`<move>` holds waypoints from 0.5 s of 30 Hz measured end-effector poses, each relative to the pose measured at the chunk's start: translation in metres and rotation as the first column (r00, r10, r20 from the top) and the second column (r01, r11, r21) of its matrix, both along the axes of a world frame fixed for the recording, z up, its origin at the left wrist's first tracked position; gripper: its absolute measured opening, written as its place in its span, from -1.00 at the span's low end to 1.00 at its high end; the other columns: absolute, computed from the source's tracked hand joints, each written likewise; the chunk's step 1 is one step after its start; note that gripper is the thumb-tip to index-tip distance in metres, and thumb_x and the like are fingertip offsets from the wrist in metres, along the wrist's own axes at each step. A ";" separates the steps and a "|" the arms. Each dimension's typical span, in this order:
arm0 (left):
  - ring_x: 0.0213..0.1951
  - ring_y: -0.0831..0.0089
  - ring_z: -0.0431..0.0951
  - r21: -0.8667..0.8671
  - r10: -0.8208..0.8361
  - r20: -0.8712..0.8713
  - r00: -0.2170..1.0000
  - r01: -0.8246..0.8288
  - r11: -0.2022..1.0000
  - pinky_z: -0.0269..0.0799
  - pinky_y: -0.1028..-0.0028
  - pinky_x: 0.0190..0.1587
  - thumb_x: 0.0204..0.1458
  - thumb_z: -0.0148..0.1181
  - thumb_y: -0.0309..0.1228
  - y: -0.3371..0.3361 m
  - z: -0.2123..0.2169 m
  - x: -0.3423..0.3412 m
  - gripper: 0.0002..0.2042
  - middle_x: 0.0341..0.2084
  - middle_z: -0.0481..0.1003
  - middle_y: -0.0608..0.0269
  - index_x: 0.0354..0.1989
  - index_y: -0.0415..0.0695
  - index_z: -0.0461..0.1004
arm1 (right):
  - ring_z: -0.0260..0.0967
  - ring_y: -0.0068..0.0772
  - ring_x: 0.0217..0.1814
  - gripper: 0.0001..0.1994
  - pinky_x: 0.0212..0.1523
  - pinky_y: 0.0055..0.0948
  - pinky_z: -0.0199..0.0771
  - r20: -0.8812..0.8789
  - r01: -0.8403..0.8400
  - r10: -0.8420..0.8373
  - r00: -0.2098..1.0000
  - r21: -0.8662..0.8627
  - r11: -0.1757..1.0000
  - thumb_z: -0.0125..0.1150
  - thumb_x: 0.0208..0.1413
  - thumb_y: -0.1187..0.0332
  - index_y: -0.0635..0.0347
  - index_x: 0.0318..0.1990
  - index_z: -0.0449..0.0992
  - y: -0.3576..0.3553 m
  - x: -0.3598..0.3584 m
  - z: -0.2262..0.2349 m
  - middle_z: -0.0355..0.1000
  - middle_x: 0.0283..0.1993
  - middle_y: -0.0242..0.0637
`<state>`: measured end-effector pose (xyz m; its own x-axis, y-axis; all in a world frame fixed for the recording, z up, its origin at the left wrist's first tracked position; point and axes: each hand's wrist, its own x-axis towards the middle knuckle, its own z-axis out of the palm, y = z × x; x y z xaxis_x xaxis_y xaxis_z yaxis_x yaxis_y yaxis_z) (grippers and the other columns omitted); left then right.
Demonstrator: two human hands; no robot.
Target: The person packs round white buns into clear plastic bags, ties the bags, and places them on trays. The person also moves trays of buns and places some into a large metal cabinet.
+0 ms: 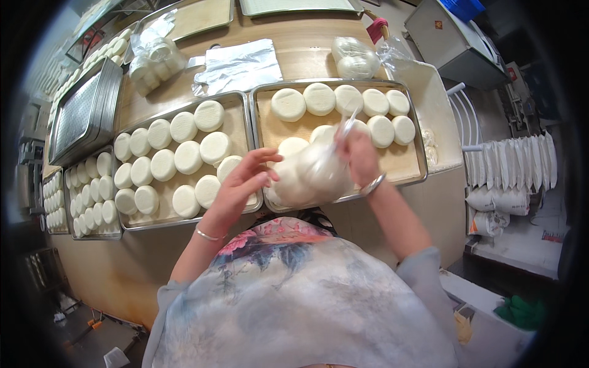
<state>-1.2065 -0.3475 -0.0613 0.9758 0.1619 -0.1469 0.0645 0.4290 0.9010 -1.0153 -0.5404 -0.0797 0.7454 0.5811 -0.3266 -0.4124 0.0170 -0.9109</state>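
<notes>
A clear plastic bag of round white buns hangs in front of me, over the near edge of the right tray. The gathered neck of this bag is pinched in my right hand, slightly blurred. My left hand is beside the bag's left side with its fingers apart and holding nothing; whether a fingertip touches the plastic I cannot tell. Beneath and behind the bag, the right metal tray carries rows of round white buns, some hidden by the bag. More such buns fill the tray to its left.
Flat plastic bags lie on the wooden table behind the trays. Filled bags stand at the back left and back right. Stacked empty trays are on the left. A white bin adjoins the table's right end.
</notes>
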 end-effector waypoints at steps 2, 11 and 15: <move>-0.14 0.60 0.42 -0.001 0.073 -0.053 0.996 -0.074 0.997 0.30 0.56 -0.04 0.17 -0.03 -0.46 0.012 -0.008 -0.011 -0.68 -0.02 0.42 0.26 0.10 -0.16 0.34 | 0.02 -0.73 -0.65 -0.81 -0.67 -0.60 -0.08 -0.042 0.066 -0.059 0.997 0.187 0.980 0.08 0.08 0.38 0.02 -0.58 0.41 0.023 0.052 0.016 0.18 -0.64 -0.58; -0.17 0.64 0.41 -0.082 0.314 -0.214 0.925 -0.338 0.938 0.31 0.61 -0.07 0.23 -0.07 -0.43 -0.036 -0.053 -0.010 -0.75 -0.11 0.46 0.28 0.03 -0.21 0.37 | 0.30 -0.54 -0.56 -0.77 -0.50 -0.54 0.30 0.533 -0.109 -0.058 0.844 0.277 0.955 -0.13 0.09 0.49 0.25 -0.53 0.45 0.136 0.233 -0.018 0.38 -0.57 -0.35; -0.18 0.65 0.41 -0.039 0.367 -0.318 0.874 -0.399 0.916 0.30 0.62 -0.06 0.22 -0.04 -0.42 -0.055 -0.065 0.005 -0.76 -0.14 0.48 0.29 0.01 -0.21 0.40 | 0.49 -0.42 -0.23 -0.74 -0.12 -0.44 0.41 0.655 -0.028 0.431 0.621 -0.532 0.847 -0.14 0.14 0.44 0.27 -0.31 0.56 0.127 0.252 -0.105 0.56 -0.25 -0.21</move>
